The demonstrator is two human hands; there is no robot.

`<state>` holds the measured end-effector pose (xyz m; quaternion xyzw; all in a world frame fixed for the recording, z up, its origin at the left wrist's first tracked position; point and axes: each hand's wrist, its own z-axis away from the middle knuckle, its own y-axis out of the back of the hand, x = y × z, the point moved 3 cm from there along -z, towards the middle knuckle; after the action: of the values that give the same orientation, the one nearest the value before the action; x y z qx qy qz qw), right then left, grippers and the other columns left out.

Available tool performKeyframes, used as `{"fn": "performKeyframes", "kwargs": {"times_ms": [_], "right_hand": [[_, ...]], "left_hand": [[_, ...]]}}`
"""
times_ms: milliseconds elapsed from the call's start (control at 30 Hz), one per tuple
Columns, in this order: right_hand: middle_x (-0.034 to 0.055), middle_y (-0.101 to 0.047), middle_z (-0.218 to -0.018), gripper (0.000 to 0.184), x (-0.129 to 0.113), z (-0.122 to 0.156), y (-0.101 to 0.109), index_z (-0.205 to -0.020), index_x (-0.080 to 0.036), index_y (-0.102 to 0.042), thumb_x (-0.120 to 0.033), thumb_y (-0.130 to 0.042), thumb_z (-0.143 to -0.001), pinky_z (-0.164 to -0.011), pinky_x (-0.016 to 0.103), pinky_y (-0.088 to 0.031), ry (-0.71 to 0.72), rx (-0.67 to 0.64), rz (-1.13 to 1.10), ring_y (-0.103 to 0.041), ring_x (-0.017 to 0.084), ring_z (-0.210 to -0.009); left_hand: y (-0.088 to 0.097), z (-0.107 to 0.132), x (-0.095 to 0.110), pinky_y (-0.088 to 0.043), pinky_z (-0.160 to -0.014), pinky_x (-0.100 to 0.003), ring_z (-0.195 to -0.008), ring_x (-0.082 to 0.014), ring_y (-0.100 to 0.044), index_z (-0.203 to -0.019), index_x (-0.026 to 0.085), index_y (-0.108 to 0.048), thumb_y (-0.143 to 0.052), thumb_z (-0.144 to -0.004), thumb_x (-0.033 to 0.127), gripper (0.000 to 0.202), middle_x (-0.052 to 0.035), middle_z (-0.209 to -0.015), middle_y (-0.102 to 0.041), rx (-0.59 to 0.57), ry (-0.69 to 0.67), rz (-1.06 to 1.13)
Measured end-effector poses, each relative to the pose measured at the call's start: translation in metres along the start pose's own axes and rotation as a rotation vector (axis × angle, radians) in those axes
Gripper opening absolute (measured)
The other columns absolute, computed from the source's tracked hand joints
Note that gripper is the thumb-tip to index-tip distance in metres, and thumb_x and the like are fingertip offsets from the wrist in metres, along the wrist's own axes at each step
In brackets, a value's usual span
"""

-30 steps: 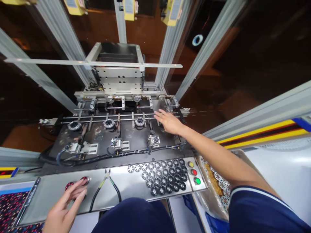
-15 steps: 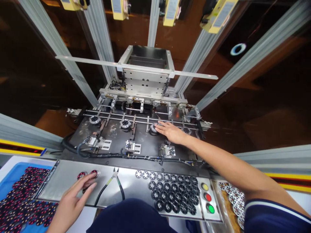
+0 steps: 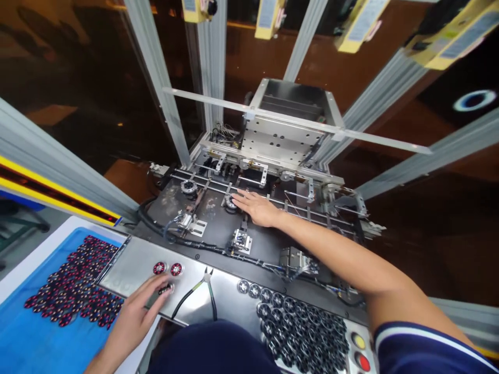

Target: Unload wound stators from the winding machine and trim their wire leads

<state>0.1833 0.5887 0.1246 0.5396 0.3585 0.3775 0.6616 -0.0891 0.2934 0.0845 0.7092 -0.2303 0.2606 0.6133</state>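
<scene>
My right hand (image 3: 256,206) reaches onto the black machine bed (image 3: 212,208), fingers stretched out over a round part in the second fixture (image 3: 230,202). Another round part sits in the leftmost fixture (image 3: 189,187). My left hand (image 3: 136,317) rests on the steel front panel (image 3: 128,270), fingertips touching a small dark round part (image 3: 166,289) just below two red-wound round parts (image 3: 167,268). Its fingers look lightly curled over that part.
Black-handled pliers (image 3: 195,296) lie on the panel. Several black round parts (image 3: 296,327) are spread to the right, beside yellow and red buttons (image 3: 360,350). A blue tray (image 3: 35,332) with several red-wound parts (image 3: 74,291) lies at left. Aluminium frame posts (image 3: 159,78) surround the machine.
My right hand has moved leftward along the fixtures, from the right end to the second one. The view has swung left, showing the blue tray. My left hand stays by the red-wound parts.
</scene>
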Motion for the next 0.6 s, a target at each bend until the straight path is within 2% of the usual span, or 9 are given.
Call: {"fn": "performKeyframes", "kwargs": {"times_ms": [100, 167, 233, 300, 367, 400, 467, 533, 600], "right_hand": [[0.0102, -0.027, -0.16, 0.072, 0.002, -0.004, -0.008, -0.149, -0.014, -0.034, 0.001, -0.042, -0.08, -0.112, 0.053, -0.033, -0.013, -0.012, -0.007, -0.023, 0.029, -0.148], [0.0095, -0.027, -0.16, 0.069, 0.002, -0.004, -0.01, -0.149, -0.014, -0.035, 0.0, -0.041, -0.081, -0.113, 0.053, -0.033, -0.02, -0.011, -0.007, -0.024, 0.03, -0.148], [0.0098, -0.03, -0.159, 0.065, 0.002, -0.006, -0.01, -0.147, -0.015, -0.038, -0.001, -0.041, -0.084, -0.113, 0.053, -0.032, -0.009, -0.007, -0.002, -0.024, 0.03, -0.147], [0.0125, -0.034, -0.156, 0.058, 0.0, -0.009, -0.007, -0.144, -0.012, -0.043, -0.004, -0.04, -0.087, -0.112, 0.054, -0.033, 0.005, 0.001, 0.008, -0.027, 0.03, -0.147], [0.0164, -0.04, -0.153, 0.051, -0.003, -0.013, -0.003, -0.14, -0.009, -0.048, -0.006, -0.038, -0.09, -0.111, 0.054, -0.035, 0.012, 0.019, 0.024, -0.031, 0.031, -0.145], [0.018, -0.043, -0.15, 0.048, -0.005, -0.016, 0.001, -0.138, -0.008, -0.051, -0.006, -0.038, -0.091, -0.111, 0.054, -0.036, 0.012, 0.031, 0.034, -0.033, 0.031, -0.144], [0.0202, -0.045, -0.148, 0.046, -0.009, -0.018, 0.01, -0.134, -0.008, -0.054, -0.006, -0.038, -0.091, -0.109, 0.054, -0.039, 0.002, 0.065, 0.058, -0.036, 0.032, -0.143], [0.0229, -0.04, -0.151, 0.049, -0.014, -0.015, 0.022, -0.135, -0.007, -0.052, -0.003, -0.038, -0.089, -0.109, 0.055, -0.039, -0.023, 0.116, 0.082, -0.032, 0.032, -0.144], [0.0255, -0.028, -0.156, 0.056, -0.023, 0.001, 0.037, -0.142, -0.004, -0.043, 0.0, -0.037, -0.086, -0.111, 0.056, -0.037, -0.061, 0.176, 0.104, -0.023, 0.034, -0.148]], "left_hand": [[0.013, 0.01, -0.017, -0.058, -0.09, -0.035, -0.1, -0.0256, -0.072, -0.114, 0.026, -0.067, -0.061, -0.085, 0.041, 0.032, -0.005, -0.113, -0.074, 0.028, 0.066, 0.01], [0.03, 0.002, -0.024, -0.058, -0.088, -0.035, -0.093, -0.0249, -0.073, -0.113, 0.025, -0.066, -0.061, -0.086, 0.043, 0.033, -0.0051, -0.109, -0.075, 0.093, 0.097, -0.005], [0.053, -0.025, -0.026, -0.056, -0.09, -0.037, -0.09, -0.024, -0.073, -0.114, 0.023, -0.065, -0.058, -0.088, 0.044, 0.035, -0.0055, -0.107, -0.075, 0.205, 0.089, -0.063], [0.073, -0.069, -0.022, -0.054, -0.093, -0.038, -0.095, -0.0234, -0.071, -0.12, 0.02, -0.06, -0.049, -0.094, 0.041, 0.036, -0.0074, -0.109, -0.073, 0.307, 0.006, -0.157], [0.08, -0.125, -0.015, -0.053, -0.094, -0.04, -0.103, -0.0233, -0.068, -0.132, 0.015, -0.051, -0.037, -0.099, 0.038, 0.043, -0.0117, -0.118, -0.07, 0.265, -0.113, -0.265], [0.079, -0.152, -0.013, -0.05, -0.1, -0.041, -0.113, -0.024, -0.064, -0.134, 0.016, -0.051, -0.037, -0.099, 0.038, 0.044, -0.0122, -0.127, -0.066, 0.232, -0.148, -0.29], [0.069, -0.201, -0.011, -0.039, -0.112, -0.044, -0.133, -0.0254, -0.049, -0.137, 0.016, -0.051, -0.041, -0.097, 0.037, 0.046, -0.0121, -0.141, -0.056, 0.117, -0.224, -0.343], [0.052, -0.234, -0.013, -0.032, -0.115, -0.044, -0.142, -0.0251, -0.037, -0.139, 0.018, -0.05, -0.046, -0.096, 0.033, 0.046, -0.01, -0.15, -0.048, -0.024, -0.281, -0.385], [0.034, -0.251, -0.017, -0.029, -0.116, -0.044, -0.146, -0.0261, -0.029, -0.143, 0.017, -0.045, -0.048, -0.095, 0.03, 0.05, -0.0097, -0.155, -0.04, -0.138, -0.302, -0.41]]}}
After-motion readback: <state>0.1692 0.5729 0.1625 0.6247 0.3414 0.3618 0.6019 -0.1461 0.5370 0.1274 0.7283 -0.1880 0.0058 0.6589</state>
